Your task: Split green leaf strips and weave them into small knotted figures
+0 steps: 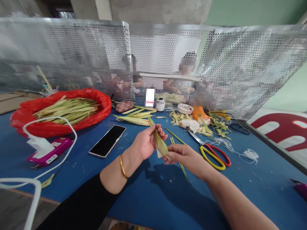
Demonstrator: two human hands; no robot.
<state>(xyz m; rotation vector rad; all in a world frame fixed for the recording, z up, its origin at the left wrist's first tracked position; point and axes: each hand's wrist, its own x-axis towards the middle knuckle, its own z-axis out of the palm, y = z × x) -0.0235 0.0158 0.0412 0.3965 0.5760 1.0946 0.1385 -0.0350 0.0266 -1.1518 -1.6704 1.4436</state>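
Observation:
Between my two hands, above the blue table, is a green-yellow corn husk [160,142], held at a slant. My left hand [145,140] grips its upper part between thumb and fingers. At its lower end, my right hand [183,157] pinches the husk near a thin pointed tip. A pale piece shows along the husk's lower left edge. Thin green strips [177,138] lie on the table behind and below my right hand. Just beyond my left hand, several pale green husks [134,119] are laid out. Scissors [213,156] with red and yellow handles rest right of my right hand.
A red plastic bag [24,111] of long green strips stands at the left. Nearby are a phone [107,141], a purple power strip [51,152] and white cable. Tape [185,108], scraps and white string [249,155] lie right. A perforated metal screen [163,48] stands behind, with people beyond.

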